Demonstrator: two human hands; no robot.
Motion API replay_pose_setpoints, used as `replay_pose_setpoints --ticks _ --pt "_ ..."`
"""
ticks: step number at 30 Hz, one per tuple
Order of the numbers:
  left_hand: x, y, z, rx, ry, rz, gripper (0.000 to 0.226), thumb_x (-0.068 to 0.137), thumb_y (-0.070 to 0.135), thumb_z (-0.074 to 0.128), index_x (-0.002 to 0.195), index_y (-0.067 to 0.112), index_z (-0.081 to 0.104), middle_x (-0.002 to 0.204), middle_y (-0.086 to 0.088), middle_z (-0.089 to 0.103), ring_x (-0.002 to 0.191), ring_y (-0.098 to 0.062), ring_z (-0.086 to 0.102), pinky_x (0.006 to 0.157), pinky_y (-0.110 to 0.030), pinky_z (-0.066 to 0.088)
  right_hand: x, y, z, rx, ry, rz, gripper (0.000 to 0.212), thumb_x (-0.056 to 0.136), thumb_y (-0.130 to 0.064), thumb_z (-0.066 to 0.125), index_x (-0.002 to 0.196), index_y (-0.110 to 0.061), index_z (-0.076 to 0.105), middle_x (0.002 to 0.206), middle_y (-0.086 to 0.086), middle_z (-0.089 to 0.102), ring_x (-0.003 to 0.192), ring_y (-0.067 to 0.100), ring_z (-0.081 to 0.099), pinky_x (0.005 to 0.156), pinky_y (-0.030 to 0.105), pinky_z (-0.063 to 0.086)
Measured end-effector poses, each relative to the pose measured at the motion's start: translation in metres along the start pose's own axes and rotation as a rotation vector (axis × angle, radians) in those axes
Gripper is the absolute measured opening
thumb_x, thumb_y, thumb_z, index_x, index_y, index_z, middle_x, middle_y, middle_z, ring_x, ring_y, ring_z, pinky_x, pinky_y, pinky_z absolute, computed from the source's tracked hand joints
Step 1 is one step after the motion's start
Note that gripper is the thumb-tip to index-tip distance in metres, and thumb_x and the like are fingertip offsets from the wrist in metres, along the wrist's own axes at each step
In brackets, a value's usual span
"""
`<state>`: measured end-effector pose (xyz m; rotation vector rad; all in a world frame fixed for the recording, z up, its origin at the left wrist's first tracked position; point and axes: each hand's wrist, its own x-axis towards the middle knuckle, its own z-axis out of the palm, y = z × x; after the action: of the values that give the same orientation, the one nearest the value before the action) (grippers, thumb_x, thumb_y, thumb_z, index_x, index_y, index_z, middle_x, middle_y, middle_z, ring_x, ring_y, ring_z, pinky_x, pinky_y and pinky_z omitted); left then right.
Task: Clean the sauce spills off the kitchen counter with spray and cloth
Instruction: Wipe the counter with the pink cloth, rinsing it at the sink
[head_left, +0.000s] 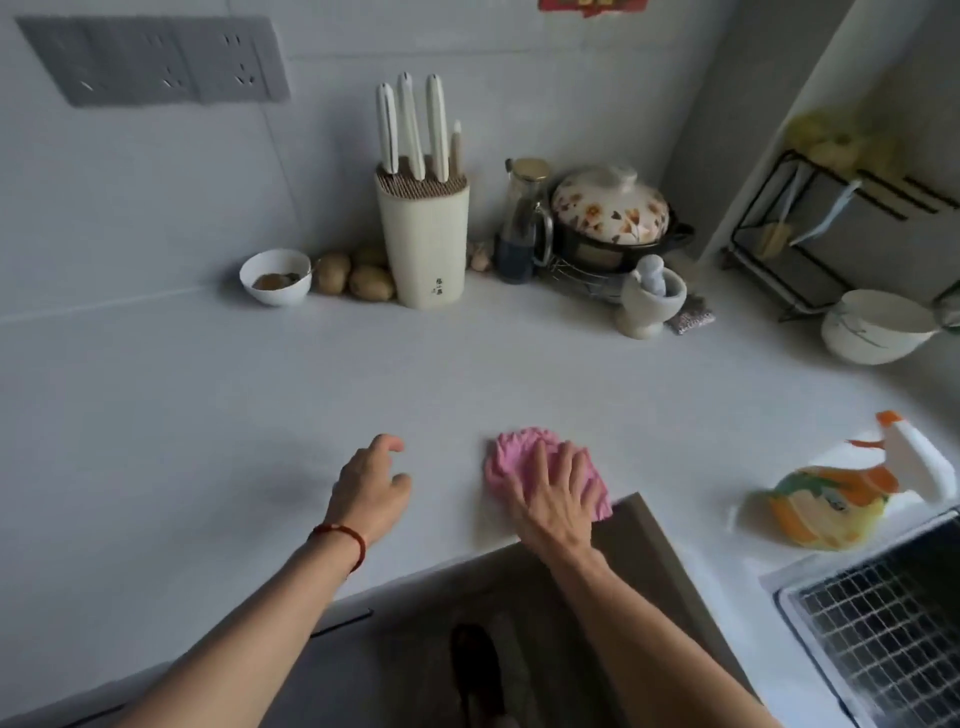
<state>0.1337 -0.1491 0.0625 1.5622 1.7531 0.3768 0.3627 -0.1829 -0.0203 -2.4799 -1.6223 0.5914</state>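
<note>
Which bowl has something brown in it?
The small white bowl beside the potatoes, left of the knife block; the patterned bowl at right shows none.

I read a home kitchen: knife block (422, 239), clay pot (613, 218), potatoes (358, 278) on white counter (208, 395), sink (883, 618) at right.

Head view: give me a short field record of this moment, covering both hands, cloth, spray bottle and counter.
right hand: fingers spread, presses pink cloth onto counter near its front edge
left hand: loosely curled, holds nothing, left of the cloth
spray bottle: lies on its side on the counter, right of the cloth, untouched
spills: none clearly visible
back wall: knife block, white bowl
</note>
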Motion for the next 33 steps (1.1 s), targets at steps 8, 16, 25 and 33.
replay_pose_setpoints --ticks 8,16,25,33 --pt "0.074 -0.010 -0.009 0.018 0.135 -0.081 0.035 0.087 0.005 0.055 0.115 0.025 0.059 0.117 -0.002 0.062 0.095 -0.022 0.060 0.090 -0.035 0.050 0.166 -0.005 -0.020 -0.140 0.020 0.069 0.092 0.089 -0.086 0.015 0.164 -0.035 -0.002 0.170 0.024 -0.011 0.156 0.049 -0.008 0.115 0.080 0.005" --pt "0.128 0.002 -0.008 0.094 0.236 -0.012 0.040 0.086 0.002 0.056 0.117 0.027 0.063 0.115 0.010 0.063 0.107 -0.018 0.057 0.096 -0.039 0.049 0.282 -0.143 -0.009 -0.203 -0.043 -0.282 0.077 0.094 -0.082 0.012 0.161 -0.045 0.000 0.172 0.010 -0.015 0.151 0.058 -0.016 0.106 0.088 -0.006" --pt "0.173 -0.004 -0.022 0.202 0.347 -0.036 0.041 0.081 0.000 0.060 0.116 0.020 0.066 0.117 0.001 0.066 0.113 -0.024 0.055 0.095 -0.033 0.043 0.243 -0.057 -0.015 -0.227 -0.044 -0.543 0.083 0.089 -0.076 0.015 0.164 -0.041 0.015 0.174 0.012 0.002 0.157 0.048 -0.001 0.111 0.083 0.009" --pt "0.168 -0.060 -0.057 0.111 0.560 -0.143 0.040 0.078 -0.006 0.059 0.110 0.017 0.068 0.105 0.010 0.063 0.099 -0.017 0.053 0.088 -0.035 0.048 0.220 -0.159 0.024 -0.312 0.003 -0.631 0.094 0.091 -0.086 0.005 0.164 -0.030 0.023 0.171 0.026 0.008 0.149 0.064 0.010 0.108 0.087 0.010"
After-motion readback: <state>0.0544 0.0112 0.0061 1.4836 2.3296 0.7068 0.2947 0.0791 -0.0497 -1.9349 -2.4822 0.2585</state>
